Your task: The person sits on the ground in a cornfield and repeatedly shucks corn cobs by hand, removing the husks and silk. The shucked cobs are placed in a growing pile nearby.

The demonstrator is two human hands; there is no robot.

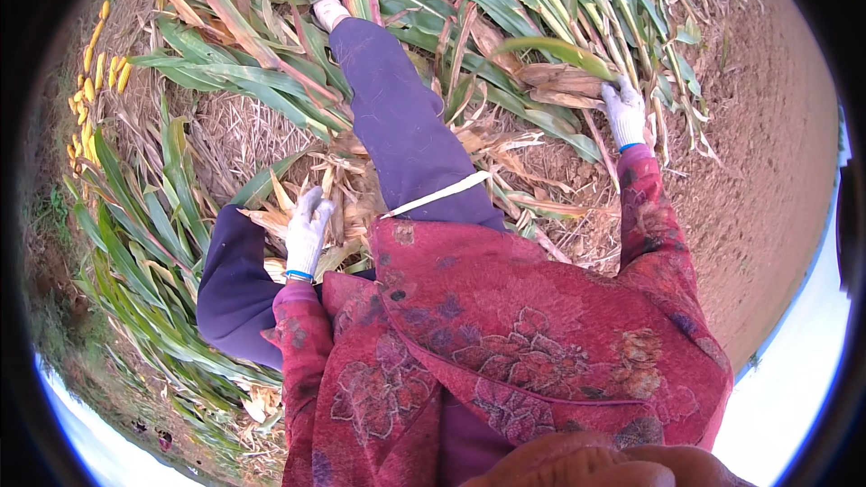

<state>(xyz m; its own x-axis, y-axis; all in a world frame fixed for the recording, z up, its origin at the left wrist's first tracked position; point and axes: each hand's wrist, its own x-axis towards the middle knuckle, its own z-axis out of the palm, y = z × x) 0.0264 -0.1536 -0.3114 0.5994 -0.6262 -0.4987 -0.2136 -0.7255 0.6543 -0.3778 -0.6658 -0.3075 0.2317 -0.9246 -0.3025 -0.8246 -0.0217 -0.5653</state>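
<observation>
On the right of the scene, as I follow from a distance, the white-gloved right hand [624,111] reaches out to the right end of a papery husk [561,81], fingertips at its edge; whether they are clamped on it, I cannot tell. A blurred green leaf [559,51] slants just above, its right tip at the same fingers. Whether the husk holds an ear, I cannot see.

To the left and nearer, the gloved left hand [308,233] hovers by loose dry husks [347,185], its thumb and fingers apart, with nothing visible between them. For clean handling, I would take the husk low, near its stalk, clear the green leaf from the fingers, and bring both hands together so that 1 braces while the other peels.

Between the 2 hands stretches a dark trouser leg [397,117], a pale strip [439,196] across it. Farther out, long stalks [622,0] lie at far right, bare soil [767,144] beyond them; yellow ears [124,78] lie at far left.
</observation>
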